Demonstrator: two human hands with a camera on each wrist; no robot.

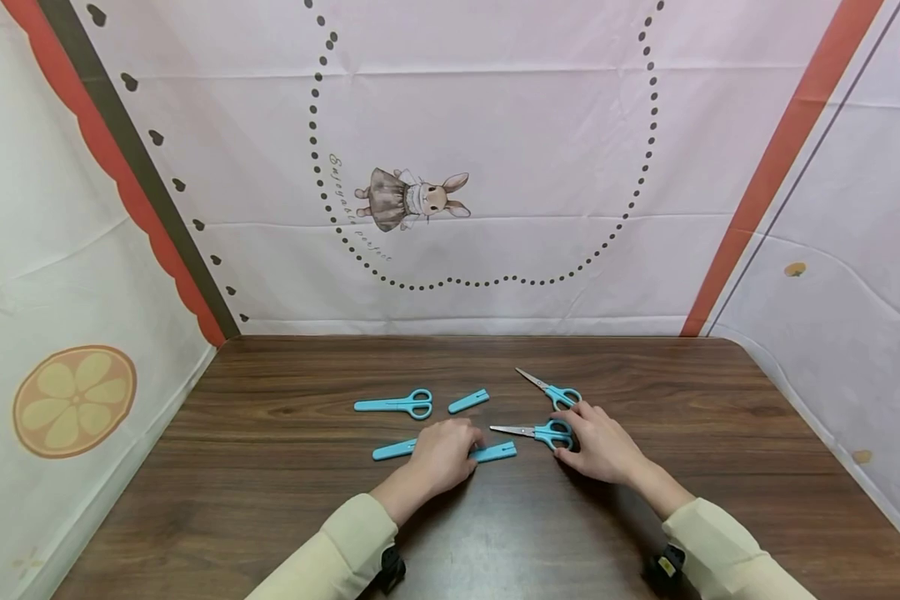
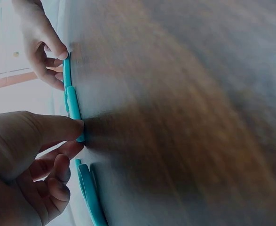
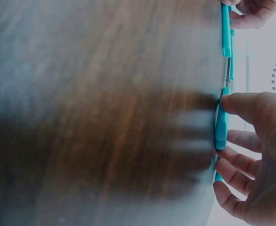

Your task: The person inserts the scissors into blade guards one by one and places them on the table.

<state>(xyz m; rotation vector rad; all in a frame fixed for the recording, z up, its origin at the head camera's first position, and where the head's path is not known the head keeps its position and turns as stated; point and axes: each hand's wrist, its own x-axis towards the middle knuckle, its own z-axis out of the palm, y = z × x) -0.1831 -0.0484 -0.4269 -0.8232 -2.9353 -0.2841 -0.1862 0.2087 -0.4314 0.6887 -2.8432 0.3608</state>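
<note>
On the brown table my left hand (image 1: 444, 457) pinches a light blue scissors sheath (image 1: 493, 452) between thumb and fingers; its slotted end points right. My right hand (image 1: 603, 446) holds the blue handles of a pair of scissors (image 1: 555, 435), thumb on the near side, with the bare metal blades pointing left toward that sheath. Another bare pair of scissors (image 1: 562, 397) lies just beyond the right hand, its blades angled up and left. Left of the left hand, a round-ended blue sheath (image 1: 393, 450) shows, partly hidden by that hand.
Farther back lie a sheathed pair of blue scissors (image 1: 393, 404) and a loose blue sheath (image 1: 468, 401). A printed cloth (image 1: 495, 125) hangs behind the wooden table (image 1: 285, 517) and along both its sides.
</note>
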